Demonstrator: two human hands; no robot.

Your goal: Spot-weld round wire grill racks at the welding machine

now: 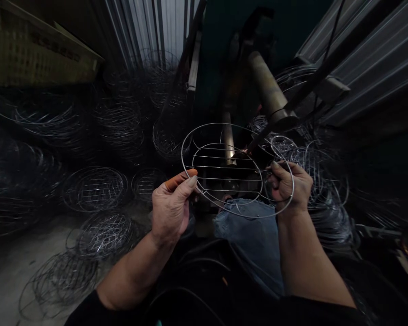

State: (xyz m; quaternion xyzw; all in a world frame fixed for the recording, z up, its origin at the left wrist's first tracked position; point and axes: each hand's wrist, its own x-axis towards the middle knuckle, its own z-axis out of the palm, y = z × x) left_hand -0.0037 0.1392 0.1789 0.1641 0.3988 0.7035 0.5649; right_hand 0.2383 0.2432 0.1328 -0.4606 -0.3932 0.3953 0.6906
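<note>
I hold a round wire grille (224,167), made of two rings joined by straight cross wires, out in front of me. My left hand (172,206) pinches its left rim between thumb and fingers; an orange cover sits on one fingertip. My right hand (287,183) is closed on the right rim. The far part of the grille lies under the tip of a dark metal arm of a welding machine (270,97), where a small glow shows. A blue denim knee (255,235) is just below the grille.
Stacks of finished wire grilles (95,188) cover the floor to the left and behind. More wire rings (326,199) pile on the right. Corrugated metal sheets (367,50) line the walls. A cardboard box (37,50) sits at upper left.
</note>
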